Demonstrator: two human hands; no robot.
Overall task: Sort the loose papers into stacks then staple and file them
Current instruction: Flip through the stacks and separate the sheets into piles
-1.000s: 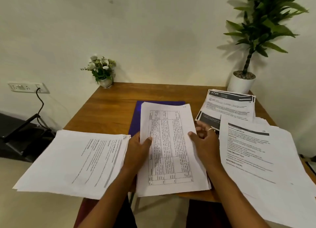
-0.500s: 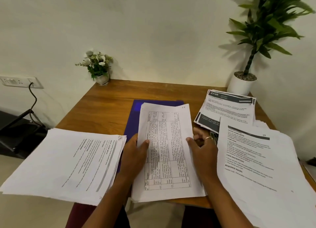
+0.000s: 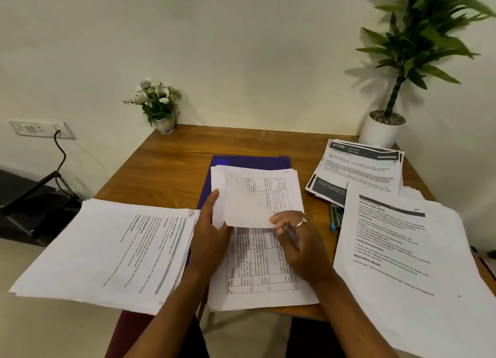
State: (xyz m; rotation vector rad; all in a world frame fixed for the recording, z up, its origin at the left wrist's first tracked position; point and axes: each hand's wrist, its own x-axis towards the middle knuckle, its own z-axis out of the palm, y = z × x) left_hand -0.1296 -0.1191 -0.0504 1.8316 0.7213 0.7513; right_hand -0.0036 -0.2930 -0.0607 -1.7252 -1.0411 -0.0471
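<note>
A stack of table-printed papers (image 3: 257, 263) lies in front of me on a blue folder (image 3: 249, 161). Its top sheet (image 3: 252, 204) is folded back away from me, blank underside up. My right hand (image 3: 298, 245) pinches the near edge of that lifted sheet between thumb and fingers; a ring sits on one finger. My left hand (image 3: 212, 236) rests on the stack's left edge, with its thumb against the lifted sheet. A second stack (image 3: 112, 253) lies to the left, a third (image 3: 408, 263) to the right, and a dark-headed stack (image 3: 357, 169) sits behind it.
Pens (image 3: 335, 216) lie between the middle and right stacks. A small flower pot (image 3: 161, 108) stands at the table's back left, a tall potted plant (image 3: 386, 126) at the back right. The left and right stacks overhang the wooden table (image 3: 174, 164). A wall socket with cable (image 3: 40, 129) is at left.
My right hand moved from the stack's right edge to its middle and lifted the top sheet, folding it back. My left hand shifted slightly up along the left edge.
</note>
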